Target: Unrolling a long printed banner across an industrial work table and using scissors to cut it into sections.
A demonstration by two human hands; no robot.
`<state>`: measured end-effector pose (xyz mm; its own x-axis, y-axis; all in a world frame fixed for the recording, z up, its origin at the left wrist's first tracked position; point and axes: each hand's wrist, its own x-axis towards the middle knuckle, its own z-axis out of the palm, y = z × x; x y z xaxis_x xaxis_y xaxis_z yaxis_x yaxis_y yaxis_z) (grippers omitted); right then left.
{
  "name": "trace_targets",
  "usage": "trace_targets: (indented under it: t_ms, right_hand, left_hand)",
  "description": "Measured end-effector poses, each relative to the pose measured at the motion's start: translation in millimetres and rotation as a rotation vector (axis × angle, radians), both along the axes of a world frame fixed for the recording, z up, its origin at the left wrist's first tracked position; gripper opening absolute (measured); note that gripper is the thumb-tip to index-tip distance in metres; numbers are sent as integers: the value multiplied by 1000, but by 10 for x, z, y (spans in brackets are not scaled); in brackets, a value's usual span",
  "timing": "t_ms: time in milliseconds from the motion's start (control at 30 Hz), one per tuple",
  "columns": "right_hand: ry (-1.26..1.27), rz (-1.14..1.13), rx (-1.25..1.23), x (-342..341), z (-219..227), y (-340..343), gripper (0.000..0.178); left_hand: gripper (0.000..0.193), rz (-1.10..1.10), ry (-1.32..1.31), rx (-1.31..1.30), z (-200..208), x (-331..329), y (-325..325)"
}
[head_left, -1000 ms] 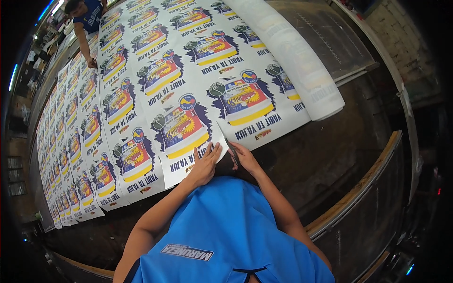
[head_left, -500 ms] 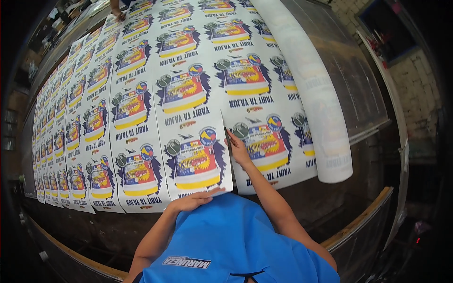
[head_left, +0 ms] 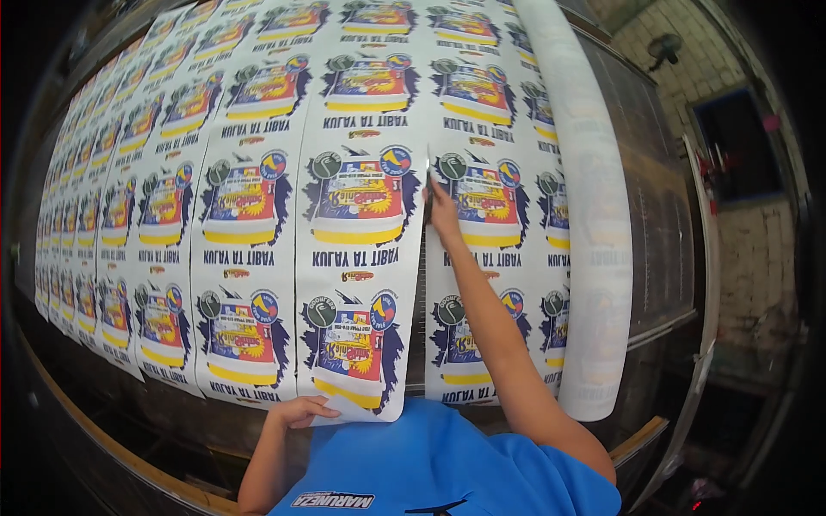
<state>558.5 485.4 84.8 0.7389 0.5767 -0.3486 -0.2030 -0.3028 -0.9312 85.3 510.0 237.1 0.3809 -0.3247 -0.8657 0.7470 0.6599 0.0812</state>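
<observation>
Drift risk: the slit (head_left: 419,331), open below the fingers of the right hand (head_left: 443,215), could wander into a printed design; likely cause, a sideways tug or turned wrist.
Crease risk: the printed strip (head_left: 357,267) could buckle at its lower edge; likely cause, too firm a pull there.
Right fingers: curled together around a dark cutting tool (head_left: 428,205); blade opening cannot be told.
Left fingers: those of the left hand (head_left: 303,413) lie close together, apparently pinching the strip's turned-up lower edge.
Strip position: above the left fingers, left of the right fingers.
Roll (head_left: 594,215): right of the right fingers, well apart.
</observation>
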Motion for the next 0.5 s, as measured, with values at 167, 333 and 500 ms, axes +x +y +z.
trace_targets:
  t_ms: [167, 333, 500]
  right_hand:
    - [-106, -31, 57, 896, -428, 517, 39]
    - [-62, -26, 21, 1434, -393, 1165, 45]
    - [-134, -75, 38, 2158, -315, 1565, 38]
  left_hand:
    - [43, 115, -33, -37, -151, -120, 63]
    - [42, 175, 101, -41, -55, -189, 116]
    - [43, 249, 91, -8, -214, -331, 35]
